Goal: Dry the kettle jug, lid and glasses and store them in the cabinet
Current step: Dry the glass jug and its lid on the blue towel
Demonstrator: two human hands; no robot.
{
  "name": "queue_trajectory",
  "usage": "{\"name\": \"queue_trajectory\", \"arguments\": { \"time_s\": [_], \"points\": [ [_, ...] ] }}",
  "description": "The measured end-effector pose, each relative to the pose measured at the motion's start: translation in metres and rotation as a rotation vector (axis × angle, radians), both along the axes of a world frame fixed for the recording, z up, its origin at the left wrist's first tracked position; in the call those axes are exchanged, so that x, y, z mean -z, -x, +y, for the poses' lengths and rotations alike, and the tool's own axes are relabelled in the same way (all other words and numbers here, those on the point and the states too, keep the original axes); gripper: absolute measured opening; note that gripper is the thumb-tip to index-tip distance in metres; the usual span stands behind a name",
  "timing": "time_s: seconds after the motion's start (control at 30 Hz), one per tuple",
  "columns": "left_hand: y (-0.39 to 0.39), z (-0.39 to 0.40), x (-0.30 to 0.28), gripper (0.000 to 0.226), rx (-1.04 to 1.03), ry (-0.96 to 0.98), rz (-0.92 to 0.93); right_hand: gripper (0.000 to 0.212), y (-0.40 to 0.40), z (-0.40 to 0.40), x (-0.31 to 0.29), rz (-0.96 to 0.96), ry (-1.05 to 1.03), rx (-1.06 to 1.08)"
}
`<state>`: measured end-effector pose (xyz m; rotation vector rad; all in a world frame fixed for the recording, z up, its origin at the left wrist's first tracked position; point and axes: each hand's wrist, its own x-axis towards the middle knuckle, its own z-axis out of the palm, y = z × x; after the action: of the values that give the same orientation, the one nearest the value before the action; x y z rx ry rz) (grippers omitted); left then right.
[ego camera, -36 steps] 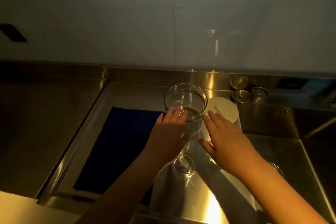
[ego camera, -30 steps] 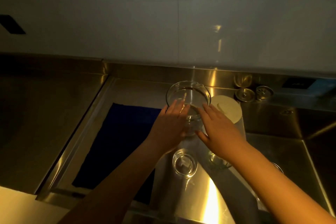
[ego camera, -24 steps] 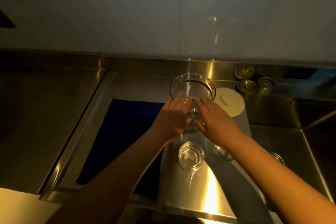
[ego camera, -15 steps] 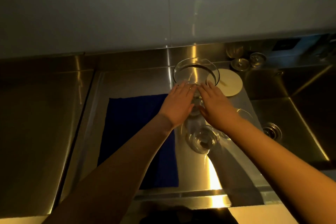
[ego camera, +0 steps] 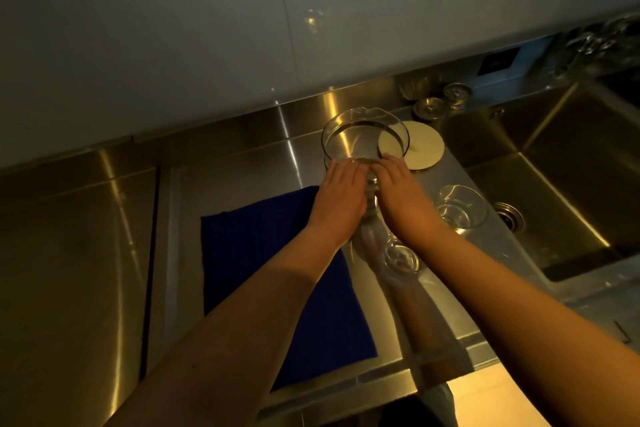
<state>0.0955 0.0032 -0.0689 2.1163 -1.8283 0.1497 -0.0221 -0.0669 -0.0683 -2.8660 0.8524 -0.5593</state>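
Observation:
A clear glass kettle jug (ego camera: 363, 135) stands upright on the steel drainboard, spout toward the wall. My left hand (ego camera: 341, 199) and my right hand (ego camera: 403, 198) wrap its near side from left and right, fingers on the glass. The round cream lid (ego camera: 424, 149) lies flat just right of the jug. One glass (ego camera: 460, 206) stands right of my right hand near the sink edge. Another glass (ego camera: 400, 258) stands between my forearms. A dark blue cloth (ego camera: 263, 274) lies flat left of the jug, under my left forearm.
A deep steel sink (ego camera: 571, 184) with a drain (ego camera: 509, 217) lies to the right. Small metal strainers (ego camera: 431, 107) sit on the back ledge. More glassware (ego camera: 609, 42) is blurred at the far right. White wall tiles rise behind; steel counter (ego camera: 69, 236) extends left.
Both hands have closed in on the jug's near side until they touch it. My view has shifted and tilted, so the jug, lid and glasses appear further right.

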Motion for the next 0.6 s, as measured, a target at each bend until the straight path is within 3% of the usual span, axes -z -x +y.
{"name": "queue_trajectory", "arguments": {
  "time_s": [0.3, 0.47, 0.6],
  "points": [
    [0.002, 0.008, -0.006, 0.037, -0.050, 0.077, -0.006, 0.035, -0.006, -0.004, -0.004, -0.099, -0.066, -0.045],
    [-0.007, 0.017, -0.001, 0.035, -0.076, -0.045, -0.026, 0.017, -0.016, 0.001, -0.015, -0.074, -0.037, -0.108],
    [-0.016, 0.027, 0.003, 0.029, -0.082, -0.057, -0.052, 0.013, -0.022, 0.011, -0.020, -0.032, 0.000, -0.166]
  ]
}}
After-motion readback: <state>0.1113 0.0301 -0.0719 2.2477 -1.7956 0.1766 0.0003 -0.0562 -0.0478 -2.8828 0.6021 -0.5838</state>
